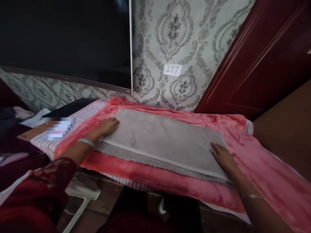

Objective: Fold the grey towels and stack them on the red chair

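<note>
A grey folded cloth (165, 137), like a towel, lies flat and long in front of me. It has a pale band along its near edge and a small star-shaped mark. My left hand (109, 127) rests at its left end, palm down, fingers stretched out. At the right end, my right hand (223, 156) lies flat with the fingers extended on the cloth. Neither hand grips anything that I can see. Beneath the cloth spreads a pink plush blanket (255, 158) with a striped underside showing at the left and front edges.
A large dark screen (65, 42) hangs at the back left, beside patterned wallpaper with a paper label (172, 69) reading 277. A dark red door-like panel (262, 55) stands at the right. Below the left front edge is a white handled object (81, 207), partly hidden.
</note>
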Demonstrator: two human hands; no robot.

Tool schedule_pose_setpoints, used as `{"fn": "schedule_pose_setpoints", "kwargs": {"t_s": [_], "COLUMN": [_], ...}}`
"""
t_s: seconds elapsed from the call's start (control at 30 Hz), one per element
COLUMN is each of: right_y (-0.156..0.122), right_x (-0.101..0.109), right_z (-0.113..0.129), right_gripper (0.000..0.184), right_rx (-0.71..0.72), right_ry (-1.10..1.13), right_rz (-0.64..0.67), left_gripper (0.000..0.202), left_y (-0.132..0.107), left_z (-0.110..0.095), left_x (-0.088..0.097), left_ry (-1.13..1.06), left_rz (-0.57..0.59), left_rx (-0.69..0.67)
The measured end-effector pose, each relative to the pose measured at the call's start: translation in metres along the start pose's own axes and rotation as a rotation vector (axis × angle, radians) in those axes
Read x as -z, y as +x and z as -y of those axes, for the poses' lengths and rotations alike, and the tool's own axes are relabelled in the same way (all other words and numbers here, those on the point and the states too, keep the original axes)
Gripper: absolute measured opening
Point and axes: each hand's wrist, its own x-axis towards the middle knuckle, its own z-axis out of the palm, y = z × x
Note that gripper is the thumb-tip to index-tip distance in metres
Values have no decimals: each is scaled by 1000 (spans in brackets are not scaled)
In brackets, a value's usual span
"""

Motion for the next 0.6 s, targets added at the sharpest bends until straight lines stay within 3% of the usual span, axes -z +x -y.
{"fn": "schedule_pose_setpoints", "kwargs": {"t_s": [0.07, 0.17, 0.33, 0.43, 0.53, 0.6], "right_y": [-29, -55, -62, -57, -58, -59], "right_x": [-22, -26, 15, 34, 38, 38], "right_z": [-26, -52, -40, -27, -25, -28], "right_gripper": [51, 57, 56, 47, 31, 28], "right_rx": [-18, -139, -443, -584, -603, -555], "right_ry": [55, 123, 199, 401, 528, 569], "right_rz": [-26, -19, 68, 57, 44, 1], "left_gripper": [44, 50, 63, 65, 57, 49], "left_y": [-25, -50, -57, -53, -50, -48], "left_z": [9, 22, 31, 32, 28, 24], "left_x": [-22, -31, -15, -4, 6, 13], "left_ry": [-20, -78, -240, -297, -282, -272], "left_rz": [1, -43, 25, 120, 203, 194], "left_rx": [57, 167, 461, 591, 621, 640]}}
